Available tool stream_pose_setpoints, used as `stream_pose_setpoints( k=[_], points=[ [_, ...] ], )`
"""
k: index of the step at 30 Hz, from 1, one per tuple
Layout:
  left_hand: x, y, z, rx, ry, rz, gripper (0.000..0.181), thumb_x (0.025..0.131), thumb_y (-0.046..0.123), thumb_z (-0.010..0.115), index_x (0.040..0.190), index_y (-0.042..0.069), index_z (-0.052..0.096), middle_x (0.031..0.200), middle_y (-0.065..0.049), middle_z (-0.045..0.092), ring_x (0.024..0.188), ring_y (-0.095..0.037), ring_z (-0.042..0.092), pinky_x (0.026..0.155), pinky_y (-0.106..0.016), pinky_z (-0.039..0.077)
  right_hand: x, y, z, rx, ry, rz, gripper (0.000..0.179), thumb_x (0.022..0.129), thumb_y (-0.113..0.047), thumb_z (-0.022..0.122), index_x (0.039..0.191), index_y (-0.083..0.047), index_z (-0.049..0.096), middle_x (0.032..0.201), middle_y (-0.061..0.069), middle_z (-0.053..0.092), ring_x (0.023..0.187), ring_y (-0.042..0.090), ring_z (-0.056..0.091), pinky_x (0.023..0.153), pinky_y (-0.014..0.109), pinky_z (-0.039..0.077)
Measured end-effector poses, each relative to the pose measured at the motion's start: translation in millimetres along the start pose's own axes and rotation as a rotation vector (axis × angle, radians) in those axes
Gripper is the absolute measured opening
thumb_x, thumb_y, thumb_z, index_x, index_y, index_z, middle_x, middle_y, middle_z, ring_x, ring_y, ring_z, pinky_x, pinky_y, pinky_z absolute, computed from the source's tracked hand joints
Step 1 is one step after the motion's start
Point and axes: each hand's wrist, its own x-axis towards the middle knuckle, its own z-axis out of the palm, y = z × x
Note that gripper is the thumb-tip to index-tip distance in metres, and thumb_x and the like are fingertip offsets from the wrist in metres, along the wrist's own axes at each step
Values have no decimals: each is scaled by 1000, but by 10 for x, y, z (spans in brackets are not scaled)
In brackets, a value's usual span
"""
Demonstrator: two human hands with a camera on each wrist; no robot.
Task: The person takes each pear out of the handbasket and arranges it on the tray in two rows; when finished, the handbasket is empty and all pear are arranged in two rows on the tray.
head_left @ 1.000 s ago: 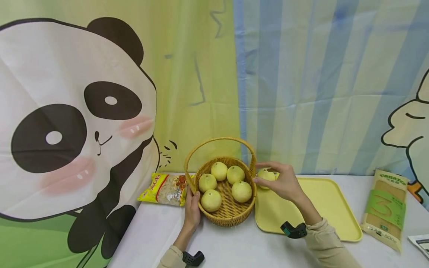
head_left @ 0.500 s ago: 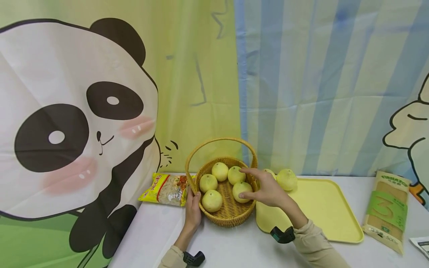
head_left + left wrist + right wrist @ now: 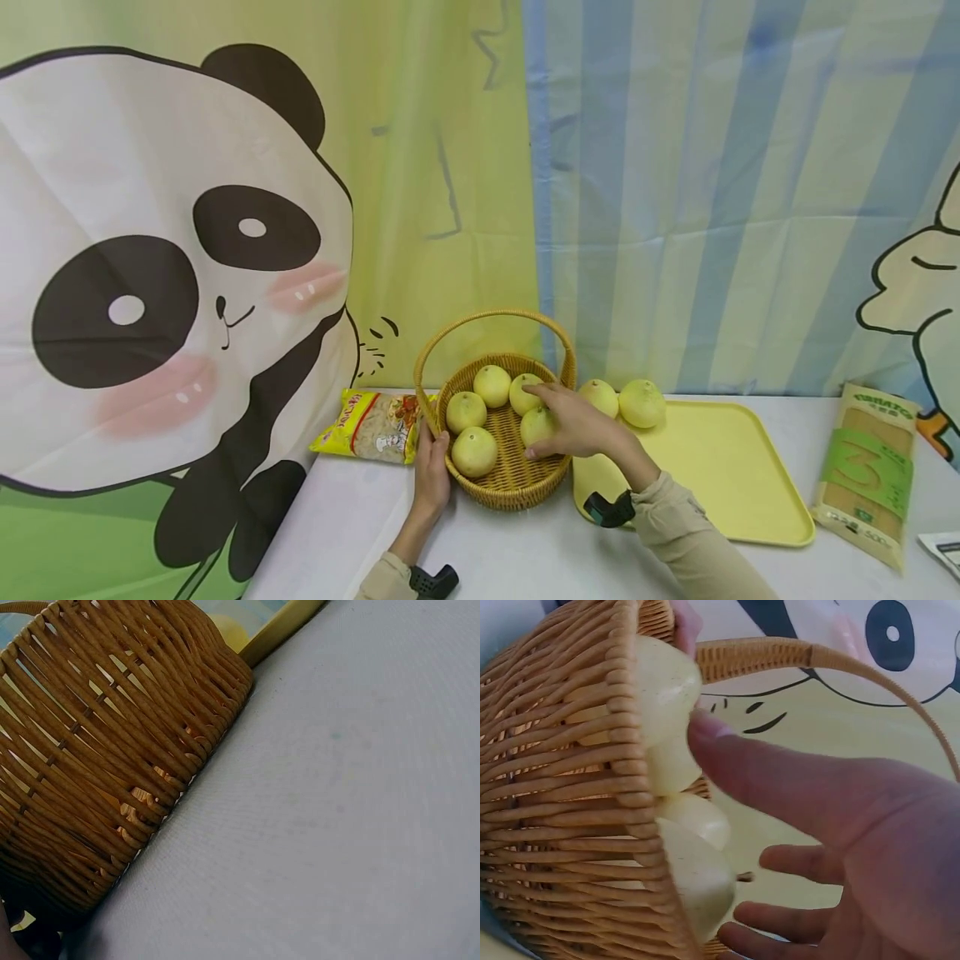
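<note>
A round wicker basket (image 3: 517, 500) with an arched handle holds several round, pale yellow-green fruits (image 3: 474, 452). My left hand (image 3: 431, 475) grips its left side near the handle's base, thumb at the rim. In the left wrist view, the woven wall (image 3: 112, 735) stands on the white cloth. My right hand (image 3: 581, 425) reaches over the right rim, thumb and fingers spread about a fruit (image 3: 535, 427) inside. The right wrist view shows the thumb (image 3: 742, 765) close to the fruit, the other fingers loosely bent beside a stemmed fruit (image 3: 697, 877).
Right of the basket lies a yellow tray (image 3: 720, 475), with two more fruits (image 3: 642, 402) at its back left. A yellow food bag (image 3: 378, 427) sits left of the basket, and a noodle packet (image 3: 862, 475) lies far right. A printed curtain (image 3: 637, 208) hangs behind.
My right hand has moved left from the tray's back left corner, across the basket rim, to a fruit inside, uncovering the fruits on the tray. The left hand stays on the basket.
</note>
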Motion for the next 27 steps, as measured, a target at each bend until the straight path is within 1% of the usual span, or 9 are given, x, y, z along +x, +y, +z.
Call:
stream_pose_setpoints(
  k=[3,5,9,15,18,22,27],
  points=[
    [-6,0,0,0,-6,-3,57,110,21,41,166,15,33,166,-13,44,156,-29,37,126,-42,26,43,-10,20,-38,-20,23,98,82,-42,92,158,-1,45,156,26,51,144,48,48,116,65,42],
    [-12,12,0,1,-10,-7,57,110,21,41,166,14,32,165,-13,45,155,-29,38,126,-43,27,64,-22,18,-44,-20,37,95,81,-40,93,155,0,48,153,26,53,142,48,50,114,64,43],
    [-7,-7,-1,7,-5,0,57,110,21,41,165,12,34,164,-15,46,154,-32,39,126,-46,28,114,-37,12,-44,-17,57,87,80,-38,95,148,-2,55,147,24,57,137,44,54,110,59,49],
    [-7,-13,-12,4,-3,6,56,110,22,41,165,13,34,164,-15,45,155,-32,39,126,-53,27,189,-23,49,-62,-77,83,73,80,-37,95,139,-7,64,138,16,63,131,37,58,110,56,49],
    [-9,-6,-16,1,-9,5,56,110,22,41,165,13,33,165,-15,44,155,-33,38,127,-56,26,211,-19,60,-72,-89,77,71,77,-32,97,136,-6,67,134,14,66,130,38,59,111,57,47],
    [-4,-15,-14,6,-2,7,57,110,22,41,165,13,33,165,-15,44,155,-34,37,127,-57,25,203,-16,62,-89,-87,52,72,73,-24,99,134,-4,68,133,15,67,129,40,59,111,59,46],
    [3,-4,-11,-2,-9,8,57,110,23,41,166,15,33,166,-13,43,155,-31,37,127,-54,26,141,28,120,-108,-51,30,73,69,-20,101,134,-6,69,135,15,65,129,41,59,110,59,47]
  ],
)
